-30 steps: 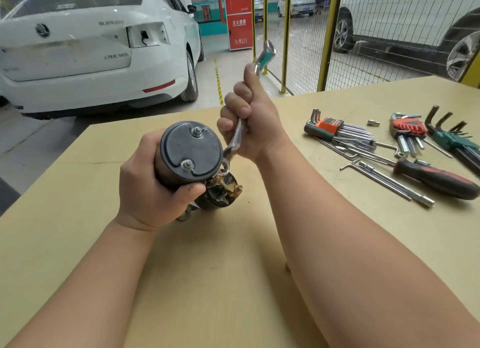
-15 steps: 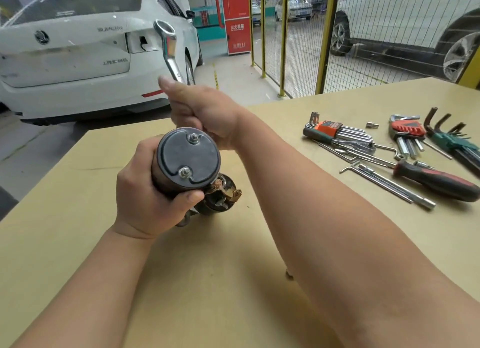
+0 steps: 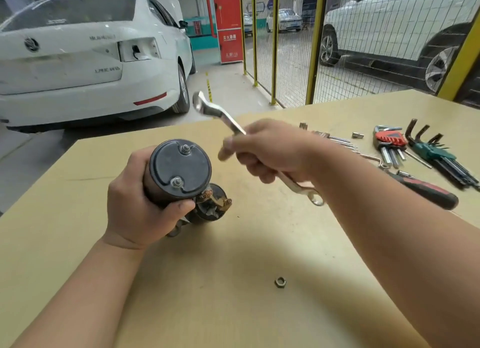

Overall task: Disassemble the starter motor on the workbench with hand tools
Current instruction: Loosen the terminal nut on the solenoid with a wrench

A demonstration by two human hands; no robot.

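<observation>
My left hand [image 3: 137, 207] grips the black starter motor [image 3: 179, 170], which stands on end on the workbench [image 3: 233, 308] with its round end cap facing me. Two nuts show on the cap. A smaller solenoid [image 3: 213, 205] with copper terminals sits at the motor's lower right. My right hand [image 3: 270, 150] holds a silver double-ended wrench [image 3: 215, 114] in the air to the right of the motor, clear of it. One wrench end points up-left, the other [image 3: 315, 198] sticks out below my wrist. A loose nut [image 3: 280, 282] lies on the bench nearer to me.
At the right of the bench lie hex key sets with red [image 3: 389, 140] and green [image 3: 436, 153] holders, a red-and-black handled screwdriver [image 3: 426, 192], long L-keys and a small socket [image 3: 357, 135]. Beyond the far edge are a white car [image 3: 85, 62] and a yellow mesh fence [image 3: 314, 44].
My right hand lifted the wrench off the motor's terminal area, swung it left over the motor, and now holds it to the right, clear of the motor. The loose nut has come into view.
</observation>
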